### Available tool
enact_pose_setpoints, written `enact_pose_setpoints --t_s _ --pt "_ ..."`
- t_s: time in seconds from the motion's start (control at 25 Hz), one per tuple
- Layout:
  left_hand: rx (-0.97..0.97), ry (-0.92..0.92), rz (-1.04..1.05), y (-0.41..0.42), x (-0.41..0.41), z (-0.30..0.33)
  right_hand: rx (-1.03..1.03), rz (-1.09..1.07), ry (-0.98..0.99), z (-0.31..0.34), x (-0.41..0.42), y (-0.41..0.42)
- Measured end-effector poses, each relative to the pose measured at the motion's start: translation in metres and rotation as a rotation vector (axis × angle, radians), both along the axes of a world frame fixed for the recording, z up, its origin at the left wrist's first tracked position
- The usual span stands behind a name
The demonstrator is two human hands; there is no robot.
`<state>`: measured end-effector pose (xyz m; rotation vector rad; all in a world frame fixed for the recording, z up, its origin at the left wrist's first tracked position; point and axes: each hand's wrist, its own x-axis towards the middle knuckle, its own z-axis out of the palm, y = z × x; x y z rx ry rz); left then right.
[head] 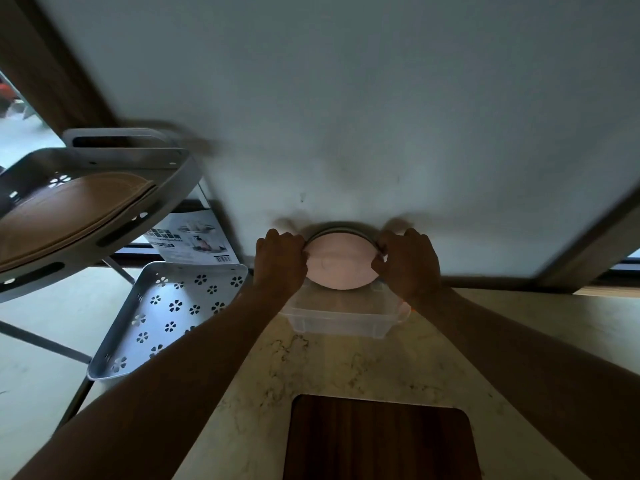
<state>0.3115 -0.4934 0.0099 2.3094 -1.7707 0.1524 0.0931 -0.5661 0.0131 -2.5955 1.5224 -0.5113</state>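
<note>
One pink plate point(341, 268) is gripped by left hand point(280, 261) and right hand point(408, 265). Carton point(194, 240) print is blurred; marble counter point(346, 368) is noted.

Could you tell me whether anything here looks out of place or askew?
Yes: the white perforated tray left of the counter slants steeply, as if leaning loose rather than mounted on the rack.

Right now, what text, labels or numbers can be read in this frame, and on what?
Heading on the printed carton behind the rack: too blurred to read.
Digits under its barcode: too small to read.
On the pink plate: no writing visible.
</note>
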Motion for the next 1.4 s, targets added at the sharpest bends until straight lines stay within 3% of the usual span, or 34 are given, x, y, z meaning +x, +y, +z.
enact_pose_setpoints --t_s 0.2,0.44,0.64,0.84,1.4 --pt "-0.034 -0.011 0.031 0.0 -0.005 -0.001 -0.124 -0.014 0.083 0.002 0.002 0.005" --pt "-0.139 0.103 0.061 0.001 -0.005 0.003 -0.118 -0.029 0.11 0.008 -0.001 0.004" --pt "-0.187 0.158 0.069 0.018 -0.008 0.017 -0.039 0.046 -0.004 0.025 0.001 0.016" --pt "-0.198 0.212 0.102 0.056 -0.011 0.056 0.18 0.234 -0.191 0.052 0.004 0.048" --pt "-0.269 0.193 0.183 0.24 0.014 0.18 0.322 0.391 -0.4 0.176 0.075 0.182"
